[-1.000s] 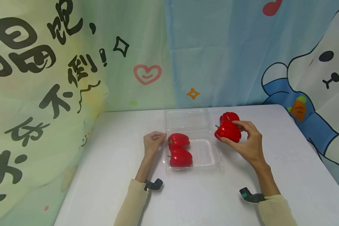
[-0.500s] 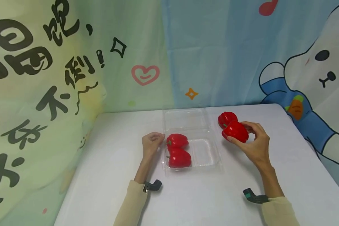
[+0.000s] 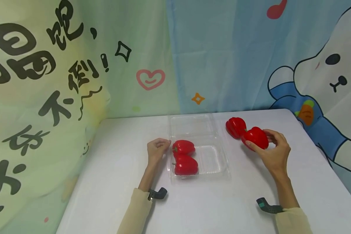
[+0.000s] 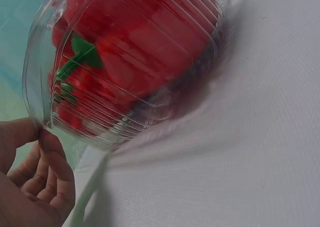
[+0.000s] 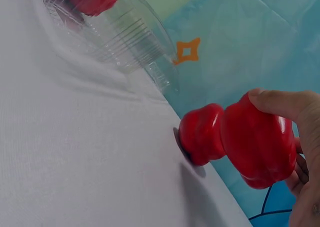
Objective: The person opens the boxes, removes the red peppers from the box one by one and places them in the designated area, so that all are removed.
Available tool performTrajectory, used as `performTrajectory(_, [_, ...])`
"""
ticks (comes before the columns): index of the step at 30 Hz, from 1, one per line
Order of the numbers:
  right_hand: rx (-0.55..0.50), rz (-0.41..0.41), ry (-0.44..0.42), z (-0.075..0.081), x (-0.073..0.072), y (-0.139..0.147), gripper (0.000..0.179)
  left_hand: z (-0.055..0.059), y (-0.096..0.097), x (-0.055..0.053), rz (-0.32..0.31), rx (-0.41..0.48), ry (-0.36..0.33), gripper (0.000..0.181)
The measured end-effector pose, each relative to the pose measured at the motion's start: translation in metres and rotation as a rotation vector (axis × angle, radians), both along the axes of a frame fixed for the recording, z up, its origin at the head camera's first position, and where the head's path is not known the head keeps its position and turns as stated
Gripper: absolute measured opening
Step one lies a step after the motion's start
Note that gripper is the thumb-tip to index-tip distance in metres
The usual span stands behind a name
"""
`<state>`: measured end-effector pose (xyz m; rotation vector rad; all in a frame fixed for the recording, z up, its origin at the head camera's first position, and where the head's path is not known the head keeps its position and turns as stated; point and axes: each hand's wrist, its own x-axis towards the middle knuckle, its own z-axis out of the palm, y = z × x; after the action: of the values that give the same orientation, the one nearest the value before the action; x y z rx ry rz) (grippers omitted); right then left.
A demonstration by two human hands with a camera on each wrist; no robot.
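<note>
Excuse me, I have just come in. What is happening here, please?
A person's right-hand grip holds a red pepper above the white table, near another pepper that rests on it. The left-hand grip pinches the edge of an open clear container, with two more peppers in its left part.
</note>
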<state>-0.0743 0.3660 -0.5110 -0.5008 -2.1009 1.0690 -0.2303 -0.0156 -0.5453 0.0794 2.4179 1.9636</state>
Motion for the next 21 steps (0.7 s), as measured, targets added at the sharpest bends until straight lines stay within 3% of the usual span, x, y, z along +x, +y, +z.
performTrajectory(5, [-0.033, -0.084, -0.039, -0.007, 0.001, 0.009, 0.068, 0.001, 0.002, 0.002, -0.007, -0.012, -0.004, 0.021])
performTrajectory(11, [-0.071, -0.126, -0.089, -0.018, -0.007, 0.016, 0.071, 0.001, -0.004, 0.007, 0.016, -0.019, -0.019, 0.020])
performTrajectory(21, [-0.124, -0.227, -0.126, -0.023, -0.017, 0.024, 0.071, 0.000, -0.001, 0.004, -0.011, -0.017, -0.003, 0.021])
